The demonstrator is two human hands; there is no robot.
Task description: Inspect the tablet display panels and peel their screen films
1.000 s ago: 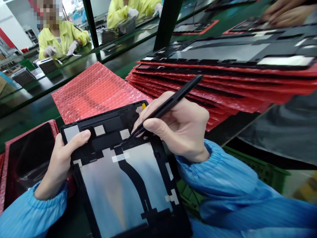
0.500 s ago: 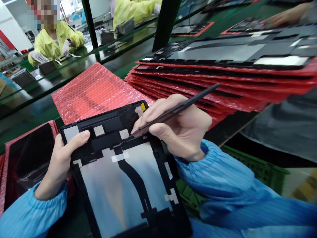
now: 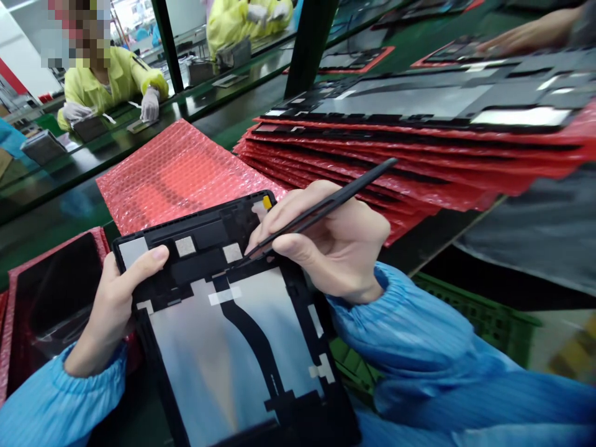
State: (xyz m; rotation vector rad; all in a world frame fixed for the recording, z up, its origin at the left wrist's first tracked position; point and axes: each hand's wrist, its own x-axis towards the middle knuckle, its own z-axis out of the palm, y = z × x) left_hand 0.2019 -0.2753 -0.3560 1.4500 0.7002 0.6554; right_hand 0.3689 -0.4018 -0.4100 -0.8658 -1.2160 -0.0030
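An open tablet back panel [image 3: 223, 347] with a silver plate, a black flex cable and small grey pads lies tilted in front of me. My left hand [image 3: 114, 298] grips its upper left edge, thumb on the frame. Pinched in my right hand [image 3: 335, 239] is a pair of black tweezers [image 3: 326, 205]. Their tips rest on the panel's top, beside a grey pad [image 3: 231, 252]. A small yellow part [image 3: 267, 202] sits at the panel's top right corner.
A pink bubble-wrap sheet [image 3: 172, 171] lies behind the panel. A stack of panels layered with pink wrap [image 3: 419, 149] fills the right. A dark screen [image 3: 51, 292] lies at the left. People in yellow coats [image 3: 112, 81] work at the far bench. Another person's hand [image 3: 521, 37] shows top right.
The tweezers' rear end dipped lower and then rose slightly while the tips stayed on the panel's top. My left hand has not moved. The people in yellow shifted their hands.
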